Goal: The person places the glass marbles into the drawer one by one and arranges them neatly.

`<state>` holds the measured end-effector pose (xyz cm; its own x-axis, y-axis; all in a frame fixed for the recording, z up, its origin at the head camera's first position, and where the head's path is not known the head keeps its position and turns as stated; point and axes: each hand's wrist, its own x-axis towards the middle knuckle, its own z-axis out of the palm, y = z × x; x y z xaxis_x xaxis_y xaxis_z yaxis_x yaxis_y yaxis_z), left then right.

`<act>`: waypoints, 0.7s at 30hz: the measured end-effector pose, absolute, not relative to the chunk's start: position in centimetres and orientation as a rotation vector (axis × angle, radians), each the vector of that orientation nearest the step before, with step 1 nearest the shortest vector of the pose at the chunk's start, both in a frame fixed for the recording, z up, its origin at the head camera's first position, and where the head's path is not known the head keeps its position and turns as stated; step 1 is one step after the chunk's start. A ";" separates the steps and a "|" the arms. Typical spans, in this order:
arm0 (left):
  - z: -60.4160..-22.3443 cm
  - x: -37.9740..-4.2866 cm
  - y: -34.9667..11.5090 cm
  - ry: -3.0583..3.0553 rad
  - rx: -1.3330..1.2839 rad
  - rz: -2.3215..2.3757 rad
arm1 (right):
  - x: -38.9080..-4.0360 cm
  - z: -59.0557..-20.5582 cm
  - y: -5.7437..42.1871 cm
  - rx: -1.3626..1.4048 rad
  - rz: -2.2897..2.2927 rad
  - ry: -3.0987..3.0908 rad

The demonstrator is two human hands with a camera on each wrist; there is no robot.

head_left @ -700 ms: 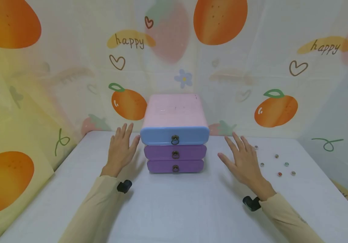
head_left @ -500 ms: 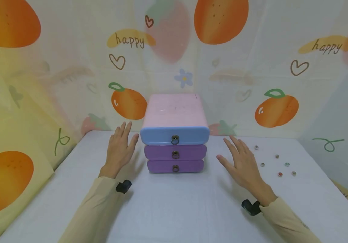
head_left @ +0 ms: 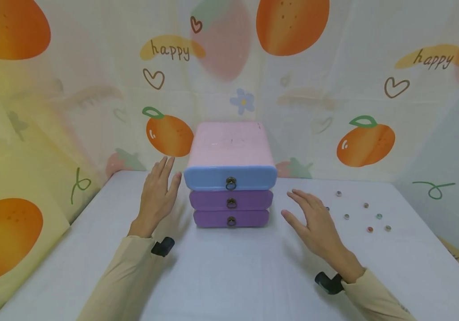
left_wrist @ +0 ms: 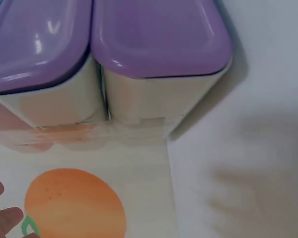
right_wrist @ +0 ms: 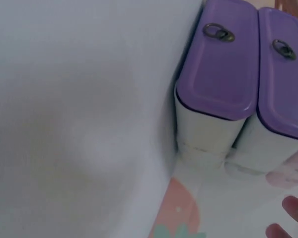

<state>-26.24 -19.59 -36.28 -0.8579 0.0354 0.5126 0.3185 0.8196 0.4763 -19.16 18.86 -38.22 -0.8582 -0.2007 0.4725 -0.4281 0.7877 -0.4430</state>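
A small drawer cabinet [head_left: 231, 145] with a pink top stands in the middle of the table in the head view. Its top drawer [head_left: 209, 179] has a blue front, and the two lower drawers [head_left: 209, 219] are purple. Each front carries a bronze ring pull [head_left: 231, 183]. To the left of the cabinet, my left hand [head_left: 155, 200] hovers with fingers stretched and holds nothing. My right hand [head_left: 315, 227] is over the table on the right side, fingers slightly bent, also holding nothing. Both wrist views show the purple drawer fronts [left_wrist: 161, 34] and a few fingertips [right_wrist: 293, 206].
Several small round pieces [head_left: 370, 229] lie scattered on the white table [head_left: 229, 276] to the right of my right hand. Behind the cabinet hangs a fruit-printed cloth [head_left: 305, 89], which also runs along the left and right sides.
My right hand has come down and slightly left, its fingers bending a little, uncovering one more small piece behind it. My left hand has shifted slightly up and left. The cabinet stays shut.
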 end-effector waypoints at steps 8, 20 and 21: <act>-35.6 -25.8 -19.1 -2.482 -0.279 -0.854 | -18.8 -38.4 17.9 0.470 0.903 -2.633; -34.8 -25.1 -18.3 -2.379 -0.339 -0.976 | -18.7 -38.4 16.0 0.573 0.909 -2.564; -34.8 -25.1 -18.2 -2.370 -0.345 -0.985 | -18.7 -38.5 15.9 0.576 0.915 -2.565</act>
<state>-25.09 -18.20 -34.75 -0.8187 0.0262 0.5736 0.4249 0.6996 0.5745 -18.71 15.90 -38.47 -0.8535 -0.2542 0.4548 -0.4846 0.7079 -0.5138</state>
